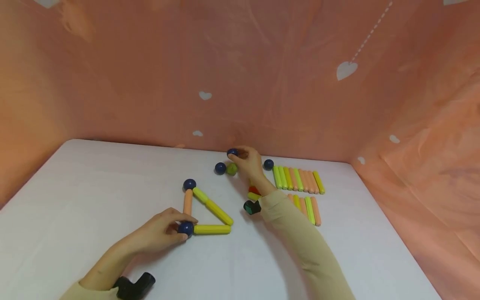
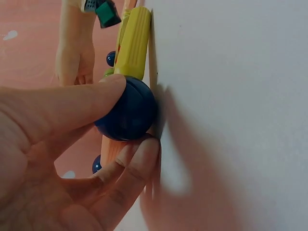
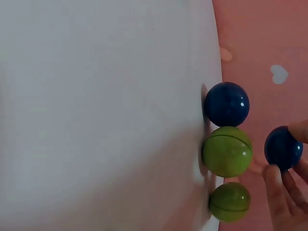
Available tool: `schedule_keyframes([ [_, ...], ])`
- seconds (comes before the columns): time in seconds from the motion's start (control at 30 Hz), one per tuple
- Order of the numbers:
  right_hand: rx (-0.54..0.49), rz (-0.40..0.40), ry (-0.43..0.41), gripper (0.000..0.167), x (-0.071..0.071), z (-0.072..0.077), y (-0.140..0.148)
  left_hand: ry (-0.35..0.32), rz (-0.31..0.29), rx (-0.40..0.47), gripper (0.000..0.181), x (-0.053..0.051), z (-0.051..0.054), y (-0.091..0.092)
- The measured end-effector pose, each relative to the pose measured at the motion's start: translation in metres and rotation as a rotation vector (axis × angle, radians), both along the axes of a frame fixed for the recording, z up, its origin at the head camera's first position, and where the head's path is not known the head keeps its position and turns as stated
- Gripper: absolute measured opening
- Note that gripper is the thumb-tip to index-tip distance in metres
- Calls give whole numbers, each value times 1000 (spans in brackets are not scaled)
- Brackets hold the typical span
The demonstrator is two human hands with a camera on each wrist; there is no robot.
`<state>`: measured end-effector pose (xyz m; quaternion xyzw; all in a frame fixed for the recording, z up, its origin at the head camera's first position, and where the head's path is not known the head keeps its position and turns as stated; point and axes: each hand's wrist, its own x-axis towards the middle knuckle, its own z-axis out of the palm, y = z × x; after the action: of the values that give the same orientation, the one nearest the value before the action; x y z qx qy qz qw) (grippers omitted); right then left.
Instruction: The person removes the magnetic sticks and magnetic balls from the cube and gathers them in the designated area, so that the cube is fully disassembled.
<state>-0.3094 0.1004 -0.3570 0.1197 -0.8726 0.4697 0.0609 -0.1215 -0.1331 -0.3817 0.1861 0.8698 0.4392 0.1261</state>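
My left hand (image 1: pixel 161 231) grips a dark blue ball (image 1: pixel 186 228) at the near corner of a stick-and-ball shape, thumb and fingers on either side in the left wrist view. From that ball a yellow stick (image 1: pixel 212 229) runs right, and an orange stick (image 1: pixel 188 202) leads back to another blue ball (image 1: pixel 189 184). A lime stick (image 1: pixel 200 195) and a yellow stick (image 1: pixel 219 212) slant from there. At the table's back, my right hand (image 1: pixel 249 160) pinches a blue ball (image 3: pixel 283 147) held off the surface. Beside it sit a blue ball (image 3: pixel 226 104) and two green balls (image 3: pixel 227 152).
One more blue ball (image 1: pixel 268 164) stands right of my right hand. Two rows of lime, yellow and orange sticks (image 1: pixel 298 180) lie beyond it, the nearer row partly behind my sleeve. A red piece (image 1: pixel 254 190) shows beside my forearm. A pink curtain (image 1: pixel 262 83) hangs behind the table.
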Motion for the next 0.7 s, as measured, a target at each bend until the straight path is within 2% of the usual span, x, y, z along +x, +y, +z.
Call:
schedule_keyframes([
  [0.17,107,15,13,39,-11,2,-8,-6,3,15,33,-1,-1,2],
  [0.43,310,-4,31,37,-27,-2,-15,-3,12,12,35,-2,-1,6],
  [0.7,404,-40,4,34,-33,-12,-15,-19,21,11,34,-3,-1,10],
])
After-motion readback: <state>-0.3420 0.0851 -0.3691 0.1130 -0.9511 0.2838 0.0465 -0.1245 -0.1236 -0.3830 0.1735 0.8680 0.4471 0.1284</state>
